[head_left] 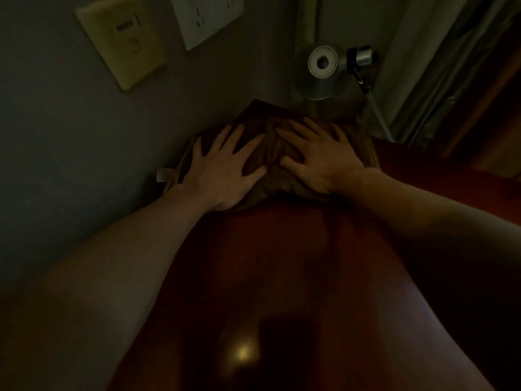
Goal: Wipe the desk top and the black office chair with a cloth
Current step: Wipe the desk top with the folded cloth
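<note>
Desk top [282,263]: dark reddish-brown wood with a gloss, running from beneath both forearms out to a far corner beyond the fingertips; a small bright glare lies on it well short of the wrists.
Left hand [222,170]: palm down and flat, fingers straight and spread, pressing on the left part of the cloth; it grips nothing.
Right hand [318,159]: also flat and palm down, fingers fanned wide, pressing on the right part of the cloth, thumb reaching toward the left hand.
Cloth [270,162]: lies on the desk top under both palms, near the desk's far corner.
Cloth, long axis: runs left to right, from under the left hand to under the right, broad side toward the person.
Cloth, look: brown, soft and rumpled; between the two hands it is bunched into folds that run away from the person; its near edge curves out just behind the heels of the hands.
Pale tab [165,174]: small, just left of the left wrist at the cloth's edge; whether it belongs to the cloth cannot be told.
Desk lamp [322,69]: silver metal head, beyond the right hand's fingertips.
Switch plate [121,43]: cream, on the grey wall, beyond and left of the left hand.
Outlet plate [208,15]: white, farther up that wall.
Curtain [439,66]: pale, hanging beyond and right of the right hand.
</note>
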Demonstrator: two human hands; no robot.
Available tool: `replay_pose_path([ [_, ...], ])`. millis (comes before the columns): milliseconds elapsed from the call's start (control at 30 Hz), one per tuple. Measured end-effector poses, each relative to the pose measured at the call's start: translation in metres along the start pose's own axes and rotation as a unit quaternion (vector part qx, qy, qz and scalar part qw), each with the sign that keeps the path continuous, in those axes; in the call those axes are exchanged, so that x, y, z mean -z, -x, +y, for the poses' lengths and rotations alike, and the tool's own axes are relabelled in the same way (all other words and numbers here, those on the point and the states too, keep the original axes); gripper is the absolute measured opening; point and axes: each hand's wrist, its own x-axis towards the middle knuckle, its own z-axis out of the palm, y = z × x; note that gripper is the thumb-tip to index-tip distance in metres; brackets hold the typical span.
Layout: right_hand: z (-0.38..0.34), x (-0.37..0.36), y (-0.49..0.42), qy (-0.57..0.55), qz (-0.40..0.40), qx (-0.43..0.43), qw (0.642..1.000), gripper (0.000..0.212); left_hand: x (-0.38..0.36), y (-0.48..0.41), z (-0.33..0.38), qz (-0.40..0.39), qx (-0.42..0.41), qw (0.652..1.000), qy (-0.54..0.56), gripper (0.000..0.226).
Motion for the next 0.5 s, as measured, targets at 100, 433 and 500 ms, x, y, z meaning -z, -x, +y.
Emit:
replay_pose_path([
  [100, 0.008, -0.002, -0.028, 0.010, 0.015, -0.002, 1.000, 0.070, 0.003, -0.023, -0.006, 0.002, 0.004, 1.000, -0.003, 0.077],
  [433, 0.014, 0.002, -0.077, -0.016, 0.029, -0.006, 0.999, 0.070, 0.004, -0.074, -0.019, 0.015, 0.003, 1.000, 0.023, 0.065],
  [500, 0.009, 0.004, -0.073, -0.017, 0.037, -0.007, 0.999, 0.071, 0.006, -0.076, -0.018, 0.011, 0.008, 1.000, 0.016, 0.066],
])
